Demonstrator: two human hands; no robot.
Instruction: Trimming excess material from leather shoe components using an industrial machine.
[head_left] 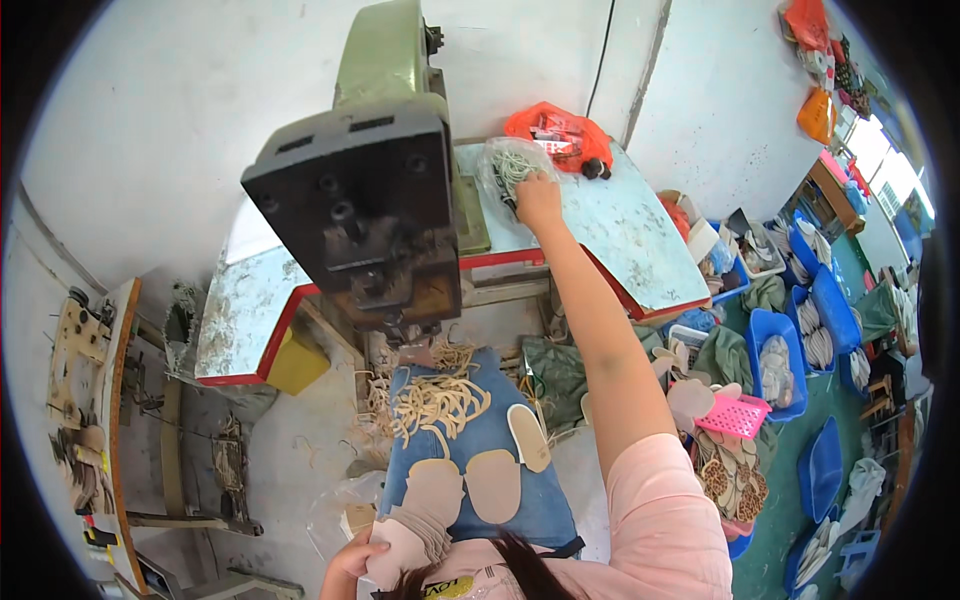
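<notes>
A worker's right hand (540, 200), fingers curled, grip unclear, reaches the plastic bag (514, 166) of cord on the tabletop (632, 225), apparently fetching; a tangle-free pull seems called for. The left hand (352, 557) clasps stacked insole pieces (402, 545).

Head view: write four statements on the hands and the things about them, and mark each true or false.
1. The left hand holds a stack of beige pieces. True.
2. The right hand is inside the yellow bin. False: it is at the clear bag on the table.
3. The strips on the blue denim are bright red. False: they are cream.
4. A red bag lies beyond the right hand. True.
</notes>
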